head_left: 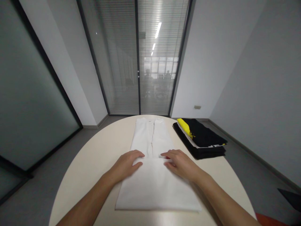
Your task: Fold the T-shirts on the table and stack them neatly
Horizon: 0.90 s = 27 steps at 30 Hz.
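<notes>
A white garment (157, 188) lies flat on the table, its near part folded over so that a straight edge runs across its middle. Beyond that edge, two long panels meet along a seam or opening in the centre. My left hand (128, 164) rests at the left end of the folded edge, thumb and fingers apart. At the right end, my right hand (180, 163) touches the cloth in much the same pose, its fingers spread and pointing inward. Neither hand visibly pinches the fabric.
The round, cream-coloured table (94, 157) carries a stack of folded dark clothes (202, 135) at the right, with yellow and white parts showing. Behind it stand a glass partition with blinds (122, 62) and grey walls. Something red (270, 219) shows at the lower right.
</notes>
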Each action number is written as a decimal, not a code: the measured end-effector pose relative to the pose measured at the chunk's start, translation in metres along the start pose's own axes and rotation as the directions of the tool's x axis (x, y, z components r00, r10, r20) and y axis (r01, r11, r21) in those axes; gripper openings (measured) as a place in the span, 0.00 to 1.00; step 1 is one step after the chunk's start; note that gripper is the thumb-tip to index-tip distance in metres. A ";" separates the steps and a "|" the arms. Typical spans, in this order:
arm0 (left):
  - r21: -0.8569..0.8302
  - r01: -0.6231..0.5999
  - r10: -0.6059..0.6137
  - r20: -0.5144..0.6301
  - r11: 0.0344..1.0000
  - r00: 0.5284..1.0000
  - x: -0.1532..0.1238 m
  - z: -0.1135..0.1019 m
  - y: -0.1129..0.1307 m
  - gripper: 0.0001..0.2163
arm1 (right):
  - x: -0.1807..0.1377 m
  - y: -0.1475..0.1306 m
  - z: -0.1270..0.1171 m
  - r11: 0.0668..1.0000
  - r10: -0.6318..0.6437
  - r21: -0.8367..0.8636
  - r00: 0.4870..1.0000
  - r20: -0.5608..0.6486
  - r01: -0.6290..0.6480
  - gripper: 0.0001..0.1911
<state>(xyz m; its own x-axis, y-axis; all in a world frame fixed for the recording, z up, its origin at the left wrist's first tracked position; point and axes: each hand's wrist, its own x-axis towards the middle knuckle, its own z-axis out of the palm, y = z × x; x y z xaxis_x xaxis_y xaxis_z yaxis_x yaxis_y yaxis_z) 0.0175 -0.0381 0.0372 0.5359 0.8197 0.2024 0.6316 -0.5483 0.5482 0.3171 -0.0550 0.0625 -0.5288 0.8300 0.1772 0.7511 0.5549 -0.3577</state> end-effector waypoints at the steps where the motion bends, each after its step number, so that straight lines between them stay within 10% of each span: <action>1: 0.028 0.016 -0.016 0.002 0.999 1.000 0.000 0.003 -0.002 0.14 | 0.000 0.000 0.003 0.999 0.009 -0.032 1.000 0.015 -0.009 0.14; 9: 0.112 -0.040 0.052 -0.109 0.993 0.993 0.008 0.012 0.004 0.12 | 0.009 -0.007 0.019 0.990 0.015 -0.139 0.994 -0.112 -0.030 0.10; 18: 0.130 0.199 -0.190 -0.079 0.971 0.979 -0.002 -0.005 -0.015 0.21 | 0.010 0.009 0.028 0.998 0.054 -0.012 0.994 -0.094 -0.055 0.14; 27: 0.019 0.018 -0.017 -0.060 1.000 0.998 -0.001 -0.013 -0.002 0.13 | 0.024 -0.005 0.033 0.999 -0.032 0.006 0.997 -0.063 0.033 0.19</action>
<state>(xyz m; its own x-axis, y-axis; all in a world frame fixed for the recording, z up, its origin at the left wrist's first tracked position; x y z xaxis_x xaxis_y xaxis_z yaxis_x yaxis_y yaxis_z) 0.0079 -0.0360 0.0466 0.4909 0.8372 0.2411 0.6518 -0.5366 0.5360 0.2882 -0.0399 0.0380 -0.5269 0.8135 0.2462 0.7309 0.5815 -0.3572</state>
